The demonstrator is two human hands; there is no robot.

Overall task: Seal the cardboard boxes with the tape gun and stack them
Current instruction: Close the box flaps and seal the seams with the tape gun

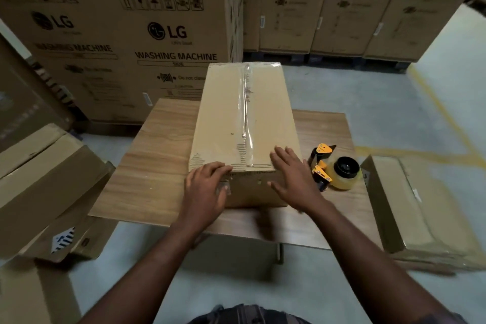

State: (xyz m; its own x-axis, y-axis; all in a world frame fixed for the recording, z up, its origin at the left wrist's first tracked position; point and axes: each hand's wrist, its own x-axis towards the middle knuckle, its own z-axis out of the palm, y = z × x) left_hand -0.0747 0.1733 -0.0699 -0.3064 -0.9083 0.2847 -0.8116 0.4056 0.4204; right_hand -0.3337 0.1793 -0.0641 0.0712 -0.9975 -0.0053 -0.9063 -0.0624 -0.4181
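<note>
On the desk (147,166) a long box (236,113) lies lengthwise away from the person, its near end set back from the near desk edge. A clear tape strip (247,113) runs along the top seam. A broad band of wood shows to the left of the box and a narrower one to its right, where the tape gun (334,171) lies on its side just beside the box's near right corner.

The left hand (207,187) has its grip on the near left corner, fingers curled over the top edge. The right hand (292,179) takes no grip: its fingers lie straight and flat on the top near the right corner, thumb down the front face.

Folded cartons (39,179) crowd the desk's left side, and a flat carton (420,210) lies on the floor (368,100) near its right edge. A yellow line (441,113) crosses the floor at the right.

Behind the desk a big carton (131,34) reads "LG", "WASHING MACHINE", "SIDE" and part of "Do not clamp". The far cartons (342,8) carry the same LG mark and words, blurred.
</note>
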